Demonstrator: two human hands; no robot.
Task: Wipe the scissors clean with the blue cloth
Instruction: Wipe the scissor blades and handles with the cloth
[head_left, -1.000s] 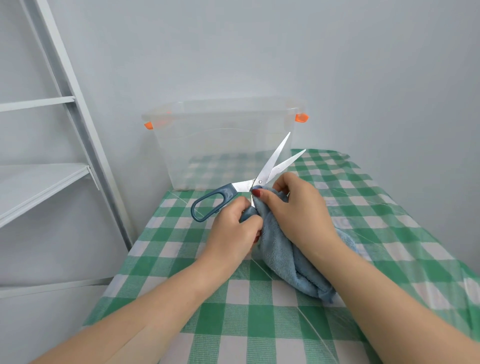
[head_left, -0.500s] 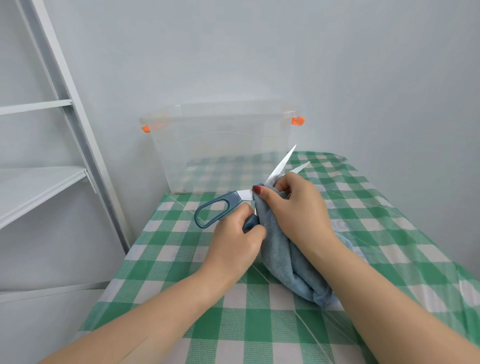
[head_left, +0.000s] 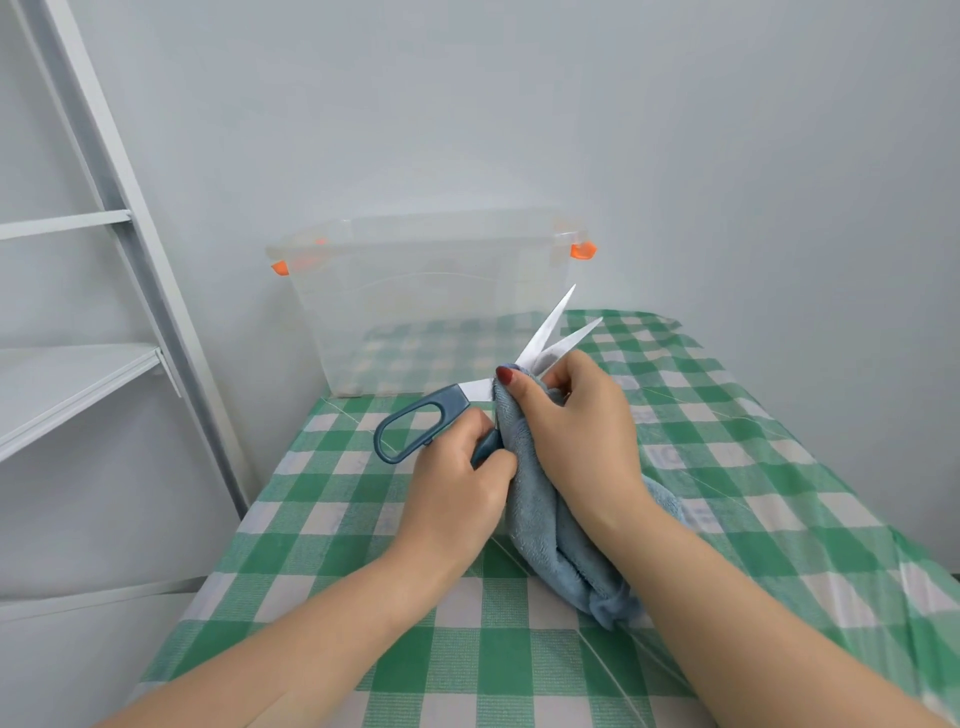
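Your left hand (head_left: 457, 480) grips the lower handle of the scissors (head_left: 467, 400), held open-bladed above the middle of the checked table (head_left: 779, 467), tips toward the clear box (head_left: 426, 306) at its far edge, while your right hand (head_left: 576, 421) pinches the blue cloth (head_left: 540, 519) round the blades.

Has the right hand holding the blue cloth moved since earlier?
Yes. The right hand and blue cloth slid slightly up the blue-handled scissors, toward the clear plastic box.

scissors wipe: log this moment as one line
phase: wipe | left hand: grips scissors handle | right hand: pinches blue cloth round blades near pivot | blades: open, tips bare
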